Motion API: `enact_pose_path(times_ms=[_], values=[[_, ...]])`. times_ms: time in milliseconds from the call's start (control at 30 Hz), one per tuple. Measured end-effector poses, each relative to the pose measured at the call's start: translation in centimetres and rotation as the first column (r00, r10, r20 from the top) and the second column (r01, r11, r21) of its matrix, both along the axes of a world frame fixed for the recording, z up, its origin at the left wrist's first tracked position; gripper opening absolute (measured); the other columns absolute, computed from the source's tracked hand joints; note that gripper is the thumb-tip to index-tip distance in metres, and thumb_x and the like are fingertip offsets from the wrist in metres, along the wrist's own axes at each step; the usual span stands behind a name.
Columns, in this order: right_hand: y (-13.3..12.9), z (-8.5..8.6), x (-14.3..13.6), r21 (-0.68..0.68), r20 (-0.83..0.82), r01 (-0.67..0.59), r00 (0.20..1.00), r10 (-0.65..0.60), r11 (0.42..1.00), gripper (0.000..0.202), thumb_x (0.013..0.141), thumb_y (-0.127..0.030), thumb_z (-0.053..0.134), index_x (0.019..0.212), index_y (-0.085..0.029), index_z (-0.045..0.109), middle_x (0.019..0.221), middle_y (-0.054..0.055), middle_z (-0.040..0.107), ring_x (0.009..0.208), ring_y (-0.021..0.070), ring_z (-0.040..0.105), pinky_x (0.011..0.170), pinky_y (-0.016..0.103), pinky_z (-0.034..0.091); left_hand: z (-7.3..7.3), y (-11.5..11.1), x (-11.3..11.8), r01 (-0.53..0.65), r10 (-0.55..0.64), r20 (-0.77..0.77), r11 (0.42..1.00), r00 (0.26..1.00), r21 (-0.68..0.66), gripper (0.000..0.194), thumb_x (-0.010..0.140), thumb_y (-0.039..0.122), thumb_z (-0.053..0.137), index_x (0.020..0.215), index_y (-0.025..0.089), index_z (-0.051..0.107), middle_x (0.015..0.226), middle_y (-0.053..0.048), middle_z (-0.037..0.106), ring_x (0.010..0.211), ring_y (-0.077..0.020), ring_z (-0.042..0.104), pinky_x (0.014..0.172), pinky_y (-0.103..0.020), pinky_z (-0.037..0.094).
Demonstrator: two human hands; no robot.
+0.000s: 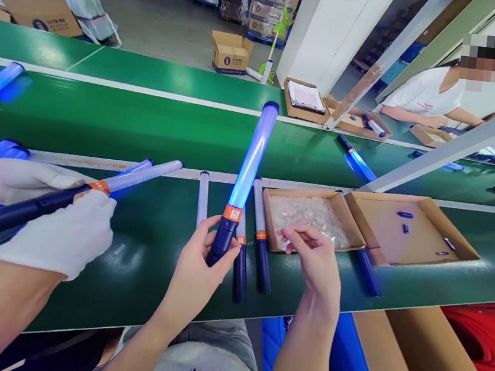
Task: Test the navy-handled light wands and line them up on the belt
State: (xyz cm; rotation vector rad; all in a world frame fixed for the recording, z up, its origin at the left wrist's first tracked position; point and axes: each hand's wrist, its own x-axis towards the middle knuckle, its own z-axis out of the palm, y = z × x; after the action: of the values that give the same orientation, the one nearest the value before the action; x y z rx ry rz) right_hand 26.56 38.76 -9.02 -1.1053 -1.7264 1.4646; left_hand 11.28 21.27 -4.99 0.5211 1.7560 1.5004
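Beyond the far edge of a glossy green tabletop (pixel 140 298), a green conveyor belt (pixel 146 129) is stretching across the workshop. Fingers of the left hand (pixel 203 258) are clamping the navy handle of a glowing blue tubular plastic stick (pixel 252 165) with an orange band, which is tilting upward over the tabletop, between its edges. On the right hand (pixel 317 259), thumb and fingertips are pinching together over a shallow brown cardboard tray (pixel 348 218) of clear plastic pieces; whether they are gripping one, I cannot tell. Good handling probably means the left is steadying the handle low, leaving the band uncovered, while the right is picking lightly, one piece at a time. Nearby, slim unlit sticks (pixel 261 235) are lying between both hands; toward the tabletop's left end, a co-worker's white-gloved hands (pixel 63 233) are holding another stick (pixel 12 212).
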Motion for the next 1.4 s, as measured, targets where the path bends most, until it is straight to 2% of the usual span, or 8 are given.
enact_pose_path(times_ms=[200,433,567,667,733,933,1067,1400], values=[[-4.7,3.3,-1.9,-0.153,-0.134,-0.427,0.903,0.409,0.891,0.034,0.080,-0.046,0.088,0.077,-0.015,0.074,0.073,0.002,0.066,0.055,0.0065,0.052,0.050,0.016,0.044,0.8,0.7,0.2,-0.033,0.017,0.130,0.992,0.991,0.119,0.060,0.085,0.036,0.085,0.135,0.022,0.054,0.091,0.001,0.073,0.053,-0.0064,0.054,0.047,-0.018,0.047],[-6.0,3.7,-2.4,-0.015,-0.172,-0.527,0.838,0.517,0.849,0.017,0.092,-0.032,0.081,0.086,-0.018,0.074,0.079,0.000,0.069,0.062,0.0047,0.056,0.058,0.013,0.048,0.5,0.0,-0.6,0.024,-0.064,0.261,0.988,0.963,0.152,0.053,0.085,0.027,0.081,0.129,0.020,0.052,0.083,0.005,0.066,0.047,-0.0046,0.052,0.045,-0.017,0.045],[-6.0,2.9,-1.7,0.289,-0.196,-0.465,0.827,0.527,0.837,0.031,0.093,-0.018,0.082,0.122,-0.027,0.076,0.109,0.002,0.077,0.093,0.0108,0.071,0.077,0.020,0.060,0.6,-0.2,-0.8,0.063,-0.131,0.317,0.974,0.939,0.217,0.044,0.088,0.029,0.080,0.121,0.020,0.052,0.083,0.006,0.062,0.047,-0.0035,0.049,0.044,-0.017,0.042],[-5.9,2.7,-1.4,0.538,-0.169,-0.417,0.798,0.579,0.732,0.033,0.094,-0.005,0.076,0.119,-0.026,0.077,0.105,0.000,0.079,0.095,0.0119,0.073,0.087,0.026,0.060,0.6,-0.2,-0.6,0.103,-0.172,0.316,0.969,0.933,0.223,0.041,0.091,0.030,0.078,0.122,0.019,0.052,0.084,0.005,0.061,0.050,-0.0040,0.049,0.045,-0.018,0.042],[-5.9,2.9,-1.5,0.625,-0.159,-0.329,0.835,0.528,0.708,0.032,0.092,-0.001,0.075,0.114,-0.024,0.077,0.101,0.000,0.078,0.093,0.0127,0.073,0.088,0.030,0.060,0.7,-0.5,-0.2,0.097,-0.153,0.254,0.971,0.955,0.218,0.045,0.095,0.033,0.073,0.132,0.020,0.050,0.086,0.003,0.061,0.056,-0.0064,0.052,0.050,-0.020,0.046],[-6.9,4.4,-2.6,0.732,-0.155,-0.081,0.947,0.282,0.676,0.038,0.094,0.003,0.068,0.120,-0.024,0.075,0.103,0.001,0.077,0.092,0.0145,0.074,0.084,0.032,0.061,1.7,-2.0,1.0,0.158,-0.166,0.069,0.981,0.984,0.111,0.054,0.110,0.049,0.051,0.159,0.029,0.037,0.087,0.003,0.058,0.069,-0.0107,0.054,0.063,-0.022,0.051],[-7.2,5.0,-3.4,0.783,-0.143,-0.066,0.948,0.283,0.619,0.033,0.094,0.004,0.069,0.116,-0.021,0.072,0.101,0.001,0.076,0.094,0.0140,0.073,0.086,0.031,0.061,2.2,-2.4,1.3,0.190,-0.204,0.136,0.976,0.970,0.105,0.060,0.109,0.055,0.052,0.161,0.030,0.037,0.083,0.003,0.054,0.062,-0.0098,0.048,0.052,-0.020,0.043],[-7.7,4.9,-3.4,0.854,-0.018,-0.111,0.970,0.242,0.509,0.030,0.093,0.002,0.070,0.117,-0.017,0.070,0.101,0.004,0.075,0.090,0.0146,0.068,0.083,0.032,0.059,2.1,-2.6,1.8,0.196,-0.207,0.126,0.976,0.970,0.094,0.060,0.108,0.055,0.054,0.160,0.028,0.040,0.079,0.003,0.055,0.061,-0.0083,0.044,0.053,-0.018,0.038]])
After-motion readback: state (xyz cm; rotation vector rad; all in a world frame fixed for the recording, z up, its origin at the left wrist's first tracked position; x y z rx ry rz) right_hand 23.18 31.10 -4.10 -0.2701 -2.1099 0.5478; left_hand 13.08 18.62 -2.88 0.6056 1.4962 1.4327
